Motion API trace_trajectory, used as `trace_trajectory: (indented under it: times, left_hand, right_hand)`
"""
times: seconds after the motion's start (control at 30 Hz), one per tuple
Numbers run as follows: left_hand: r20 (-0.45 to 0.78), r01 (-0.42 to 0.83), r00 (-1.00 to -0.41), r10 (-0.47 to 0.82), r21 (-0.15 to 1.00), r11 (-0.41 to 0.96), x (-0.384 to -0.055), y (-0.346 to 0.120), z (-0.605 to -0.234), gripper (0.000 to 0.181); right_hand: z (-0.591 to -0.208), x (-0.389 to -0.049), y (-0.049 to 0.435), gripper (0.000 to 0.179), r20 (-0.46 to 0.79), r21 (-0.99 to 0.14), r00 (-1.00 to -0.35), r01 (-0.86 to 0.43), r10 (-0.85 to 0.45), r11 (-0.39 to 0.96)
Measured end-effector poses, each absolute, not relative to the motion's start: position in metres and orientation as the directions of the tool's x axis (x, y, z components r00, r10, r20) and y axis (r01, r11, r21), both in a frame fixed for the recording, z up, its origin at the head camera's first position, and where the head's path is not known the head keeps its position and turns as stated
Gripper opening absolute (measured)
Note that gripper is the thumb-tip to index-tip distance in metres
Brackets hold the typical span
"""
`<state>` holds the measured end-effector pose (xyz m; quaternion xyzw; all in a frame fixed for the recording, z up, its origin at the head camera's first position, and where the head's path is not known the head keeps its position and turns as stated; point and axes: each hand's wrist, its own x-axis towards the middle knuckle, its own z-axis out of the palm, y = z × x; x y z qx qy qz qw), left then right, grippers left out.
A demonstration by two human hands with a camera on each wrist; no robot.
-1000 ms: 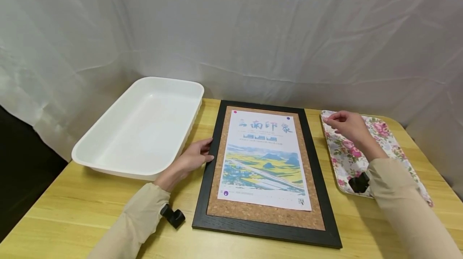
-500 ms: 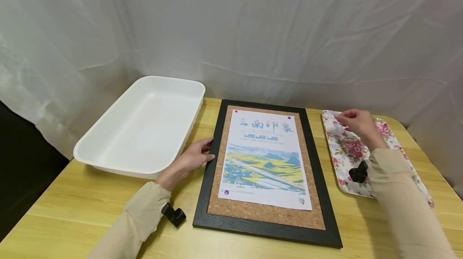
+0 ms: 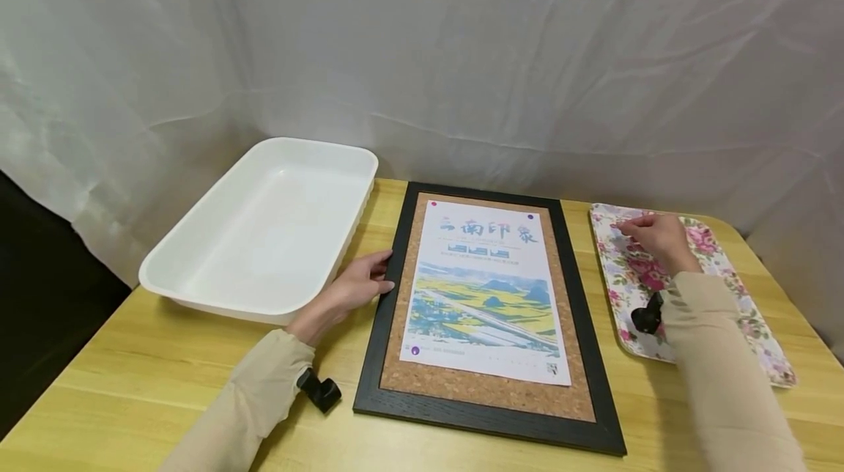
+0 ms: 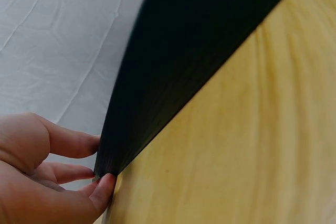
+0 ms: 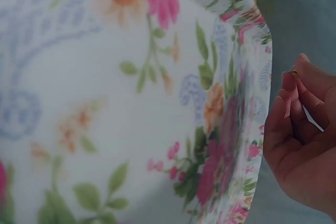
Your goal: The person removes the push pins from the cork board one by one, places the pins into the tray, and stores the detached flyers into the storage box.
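Note:
A black-framed cork board [image 3: 488, 399] lies mid-table, bearing a poster [image 3: 488, 303] with a yellow and blue landscape. Coloured thumbtacks sit in three of the poster's corners, among them a purple one [image 3: 415, 350] at lower left. My left hand [image 3: 356, 283] grips the board's left edge between thumb and fingers; the left wrist view shows the fingertips [image 4: 86, 145] against the black frame. Over the floral tray [image 3: 758, 325], my right hand [image 3: 659, 237] pinches a tiny gold-coloured thumbtack [image 5: 294, 71] between thumb and forefinger, most of it hidden by the fingertips.
A deep white tub [image 3: 264, 237] stands at the left, close behind my left forearm. A pale curtain [image 3: 494, 76] hangs along the back of the wooden table [image 3: 132, 399]. The tray's raised rim [image 5: 262, 77] runs beside my right hand.
My right hand has shifted a little to the right and towards me above the floral tray. The left hand stays on the board's edge, and the board and poster have not moved.

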<state>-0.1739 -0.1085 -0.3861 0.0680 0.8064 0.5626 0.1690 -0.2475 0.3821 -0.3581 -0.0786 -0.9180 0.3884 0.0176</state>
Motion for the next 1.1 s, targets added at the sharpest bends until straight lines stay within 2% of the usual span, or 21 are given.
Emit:
trace_trajectory:
  times: [0.1,0.27,0.43,0.67,1.1]
  left_hand:
    - [-0.197,-0.083,-0.933,0.3,0.932,0.353,-0.174,-0.109,-0.386,0.063]
    - [-0.202,-0.089,-0.934,0.296,0.931,0.353,-0.174,-0.108,-0.386,0.063]
    - [-0.203,-0.089,-0.933,0.297,0.93,0.356,-0.174,-0.108,-0.387,0.063]
    - [-0.2,-0.087,-0.934,0.296,0.932,0.353,-0.175,-0.108,-0.388,0.063]
    - [-0.197,-0.083,-0.936,0.29,0.928,0.363,-0.174,-0.107,-0.388,0.063]
  right_hand:
    - [-0.36,-0.247,0.383,0.045,-0.085,-0.701,-0.983,0.174,0.161,0.691]
    - [-0.366,-0.246,0.388,0.046,-0.111,-0.669,-0.979,0.202,0.172,0.715]
    - [-0.375,-0.247,0.389,0.048,-0.155,-0.718,-0.967,0.25,0.2,0.649]
    - [-0.377,-0.249,0.386,0.05,-0.105,-0.71,-0.972,0.223,0.212,0.669]
    - [-0.377,-0.25,0.387,0.05,-0.132,-0.729,-0.968,0.241,0.214,0.641]
